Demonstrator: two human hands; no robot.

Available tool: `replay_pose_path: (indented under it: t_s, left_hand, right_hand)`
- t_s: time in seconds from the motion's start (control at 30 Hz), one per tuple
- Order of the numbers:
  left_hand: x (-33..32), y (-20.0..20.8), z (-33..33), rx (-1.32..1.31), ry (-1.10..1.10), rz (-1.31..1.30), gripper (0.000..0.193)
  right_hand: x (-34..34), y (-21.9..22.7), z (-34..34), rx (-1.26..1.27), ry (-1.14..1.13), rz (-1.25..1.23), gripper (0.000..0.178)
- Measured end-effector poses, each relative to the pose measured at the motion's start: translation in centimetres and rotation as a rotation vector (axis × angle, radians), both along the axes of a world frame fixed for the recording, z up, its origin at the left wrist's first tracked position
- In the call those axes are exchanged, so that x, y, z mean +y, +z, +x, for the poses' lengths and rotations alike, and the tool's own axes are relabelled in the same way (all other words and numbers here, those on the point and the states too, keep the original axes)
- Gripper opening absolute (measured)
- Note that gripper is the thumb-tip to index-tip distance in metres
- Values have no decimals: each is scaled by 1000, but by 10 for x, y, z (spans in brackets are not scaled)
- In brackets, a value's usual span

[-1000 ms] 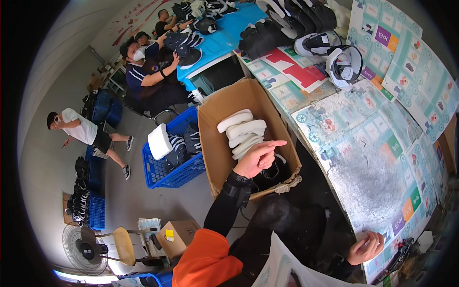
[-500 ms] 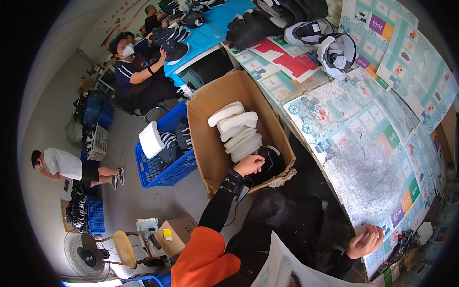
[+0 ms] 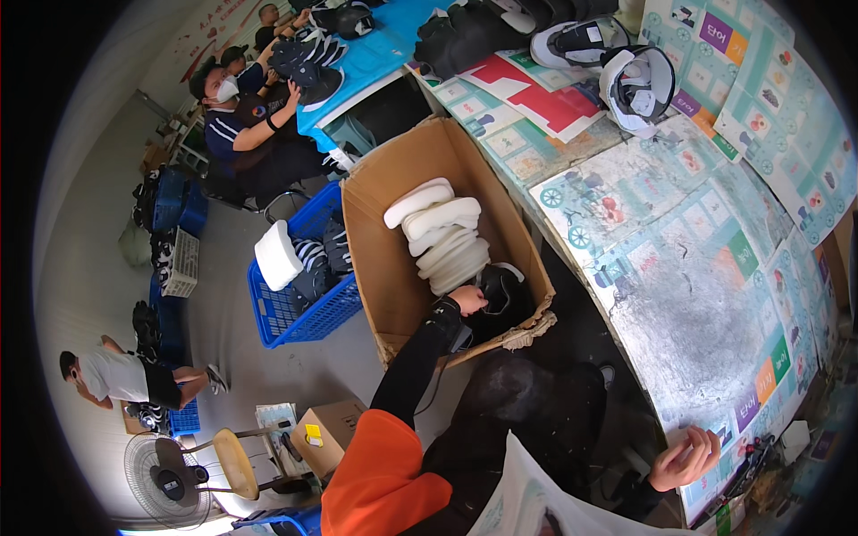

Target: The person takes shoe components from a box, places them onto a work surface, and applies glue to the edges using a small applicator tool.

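My left hand (image 3: pixel 467 300) reaches down into a large cardboard box (image 3: pixel 380 192). Its fingers are closed at the near edge of a black shoe upper (image 3: pixel 502 293) with a pale outline, low in the box; the fingertips are partly hidden. Beside that upper, white foam-like pads (image 3: pixel 451 255) lie in an overlapping row. At the near edge of the worktable, my right hand (image 3: pixel 685 458) is held palm up, fingers loosely bent and apart, with nothing in it.
A worktable (image 3: pixel 661 295) covered with printed sheets runs along the right, with black uppers and white-rimmed shoes (image 3: pixel 637 85) at its far end. A blue basket (image 3: pixel 304 313) of shoes stands left of the box. Several people, a fan (image 3: pixel 167 478) and a chair (image 3: pixel 234 464) are farther left.
My left hand has moved down to the black upper in the box. My right hand has hardly moved. The person at far left has bent and shifted, and the view has tilted slightly.
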State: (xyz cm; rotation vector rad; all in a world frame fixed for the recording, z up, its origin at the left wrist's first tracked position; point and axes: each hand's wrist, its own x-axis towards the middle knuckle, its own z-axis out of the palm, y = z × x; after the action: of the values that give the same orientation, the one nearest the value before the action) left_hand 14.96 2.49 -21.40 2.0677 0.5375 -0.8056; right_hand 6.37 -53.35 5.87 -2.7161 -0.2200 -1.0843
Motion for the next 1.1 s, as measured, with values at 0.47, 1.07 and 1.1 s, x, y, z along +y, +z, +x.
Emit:
replay_pose_path:
  t_s: [0.47,1.07,1.1]
  left_hand:
    - [50,-40,54,113,-357,254,41]
    - [-35,-140,36,-69,-567,417,58]
    - [-35,-141,29,-99,-503,415,55]
  right_hand:
    - [5,-9,20,18,-11,-31,16]
    - [-29,-14,2,131,88,-118,16]
    - [-14,-8,8,91,55,-78,17]
